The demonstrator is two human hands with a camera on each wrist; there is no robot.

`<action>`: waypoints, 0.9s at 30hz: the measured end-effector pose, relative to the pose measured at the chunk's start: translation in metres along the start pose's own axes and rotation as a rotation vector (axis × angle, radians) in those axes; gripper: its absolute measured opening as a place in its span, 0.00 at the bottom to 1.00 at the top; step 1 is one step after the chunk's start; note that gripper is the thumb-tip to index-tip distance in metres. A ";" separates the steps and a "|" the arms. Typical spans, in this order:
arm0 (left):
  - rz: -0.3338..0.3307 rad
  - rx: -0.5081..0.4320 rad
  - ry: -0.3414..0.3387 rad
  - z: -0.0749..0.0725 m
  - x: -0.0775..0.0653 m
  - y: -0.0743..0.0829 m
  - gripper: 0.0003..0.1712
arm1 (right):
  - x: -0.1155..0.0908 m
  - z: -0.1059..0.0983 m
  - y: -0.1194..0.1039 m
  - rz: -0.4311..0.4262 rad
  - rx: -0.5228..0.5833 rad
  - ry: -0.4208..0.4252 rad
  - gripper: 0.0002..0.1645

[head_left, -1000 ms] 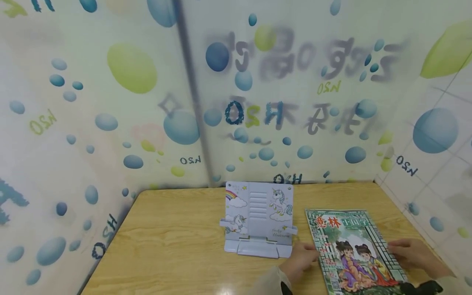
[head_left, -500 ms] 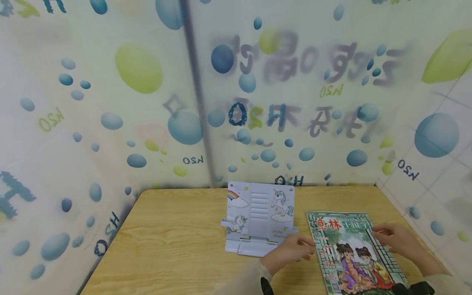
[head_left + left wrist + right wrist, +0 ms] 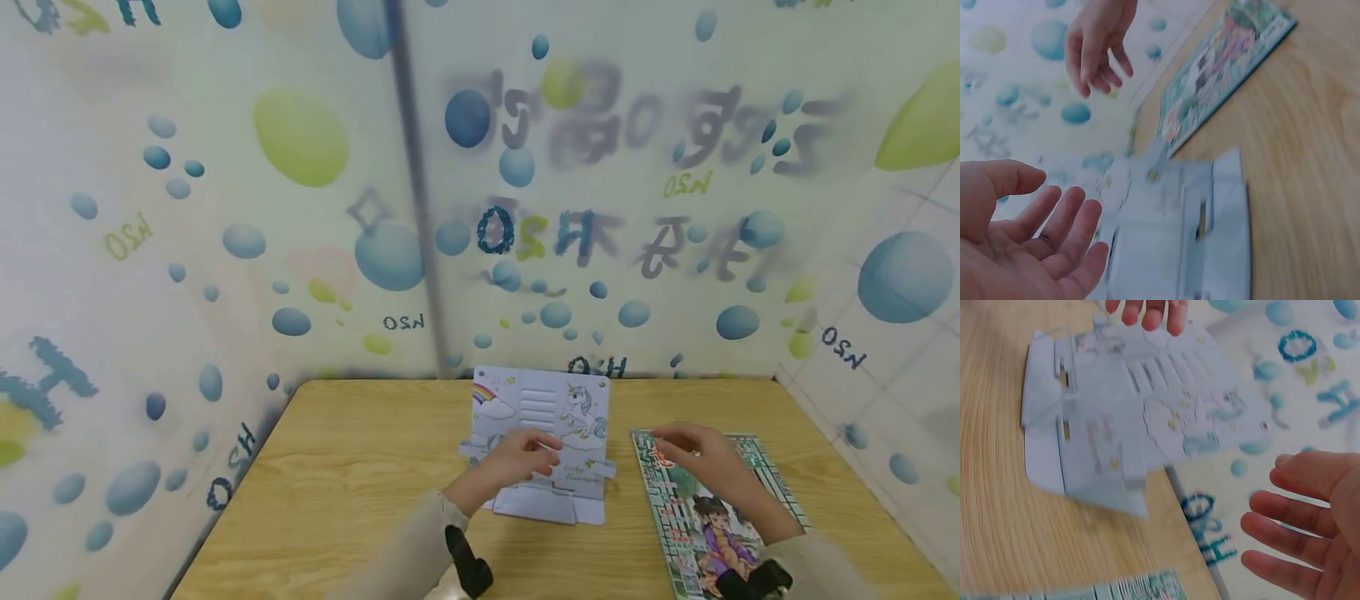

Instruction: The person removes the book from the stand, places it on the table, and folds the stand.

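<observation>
A white book stand (image 3: pixel 540 400) with unicorn and rainbow pictures stands upright on the table. My left hand (image 3: pixel 517 457) hovers in front of it, fingers loosely bent, and hides part of its lower left. In the left wrist view that hand (image 3: pixel 1035 234) holds nothing, palm turned up. To the right lies a magazine (image 3: pixel 678 533) with a green border and cartoon figures on its cover. Above its upper part hangs my right hand (image 3: pixel 708 462), covering much of the cover. The right wrist view shows the right hand's fingers (image 3: pixel 1285 515) spread and holding nothing.
The wooden table (image 3: pixel 360 467) runs back to a curtain-like backdrop (image 3: pixel 315 225) printed with blue and green dots and letters. Wood surface lies to the left of the stand. Dark straps with camera mounts (image 3: pixel 467 562) sit on the wrists.
Both hands have let go of the magazine's sides and risen. The left hand has moved left to the stand; the right has moved left over the magazine. Stand and magazine stay put.
</observation>
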State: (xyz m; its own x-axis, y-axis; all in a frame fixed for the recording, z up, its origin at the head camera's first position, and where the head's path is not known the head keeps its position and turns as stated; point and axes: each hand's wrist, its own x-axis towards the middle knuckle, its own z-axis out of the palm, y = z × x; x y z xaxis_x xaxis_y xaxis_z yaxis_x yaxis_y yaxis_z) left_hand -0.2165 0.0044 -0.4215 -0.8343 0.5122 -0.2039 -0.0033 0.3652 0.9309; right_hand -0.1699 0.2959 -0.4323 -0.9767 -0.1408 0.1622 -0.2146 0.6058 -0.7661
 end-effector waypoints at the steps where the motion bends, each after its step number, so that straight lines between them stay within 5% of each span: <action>1: 0.005 0.000 0.022 -0.010 -0.002 -0.002 0.15 | 0.003 0.005 -0.003 -0.006 0.007 0.021 0.16; 5: 0.049 0.013 0.100 -0.045 -0.010 -0.006 0.17 | 0.015 0.022 -0.009 -0.005 0.037 0.112 0.17; 13: 0.035 0.027 0.343 -0.090 0.006 -0.034 0.16 | 0.036 0.038 -0.008 0.163 0.225 0.170 0.27; 19: -0.020 -0.108 0.466 -0.098 0.019 -0.044 0.24 | 0.049 0.049 -0.007 0.257 0.343 0.178 0.30; 27: -0.005 -0.205 0.442 -0.093 0.036 -0.057 0.21 | 0.058 0.073 -0.011 0.351 0.479 0.274 0.26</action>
State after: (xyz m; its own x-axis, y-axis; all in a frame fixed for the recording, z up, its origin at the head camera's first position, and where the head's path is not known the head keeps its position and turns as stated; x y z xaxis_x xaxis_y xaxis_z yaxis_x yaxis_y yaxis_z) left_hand -0.2980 -0.0704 -0.4536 -0.9881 0.1151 -0.1020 -0.0798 0.1831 0.9798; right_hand -0.2240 0.2241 -0.4597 -0.9686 0.2448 -0.0444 0.0842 0.1548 -0.9844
